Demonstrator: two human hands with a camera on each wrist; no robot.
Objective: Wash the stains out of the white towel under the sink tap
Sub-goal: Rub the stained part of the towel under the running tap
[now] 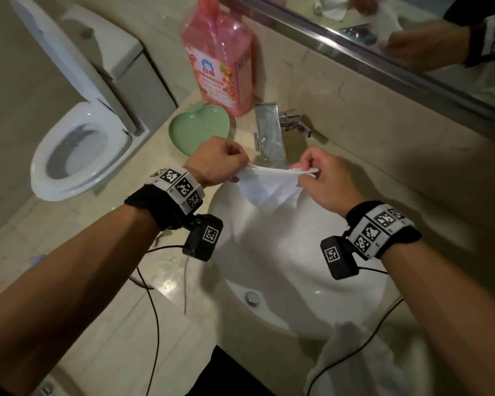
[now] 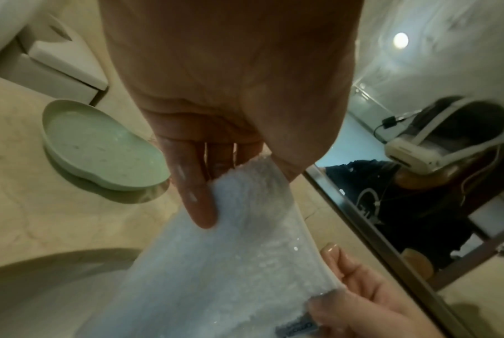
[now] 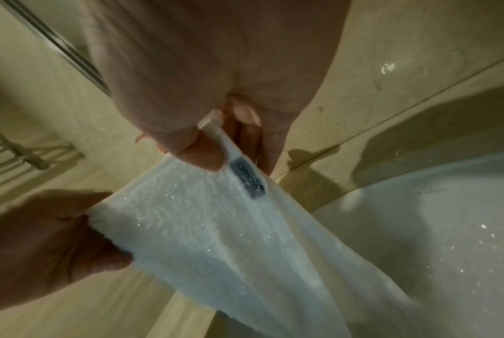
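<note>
A wet white towel [image 1: 269,185] is stretched between both hands over the back of the white sink basin [image 1: 283,252], just below the flat chrome tap [image 1: 269,132]. My left hand [image 1: 247,164] pinches the towel's left top edge between thumb and fingers [image 2: 198,201]. My right hand [image 1: 306,172] pinches the right top edge, thumb on the hem beside a grey label [image 3: 249,178]. The towel [image 3: 230,228] hangs down into the basin and glistens with droplets. I see no water stream from the tap.
A pink bottle [image 1: 220,61] and a green heart-shaped dish [image 1: 199,128] stand left of the tap on the beige counter. Another white cloth [image 1: 363,364] lies on the sink's front edge. A mirror [image 1: 412,38] runs behind; a toilet [image 1: 77,144] is at left. Cables trail from both wrists.
</note>
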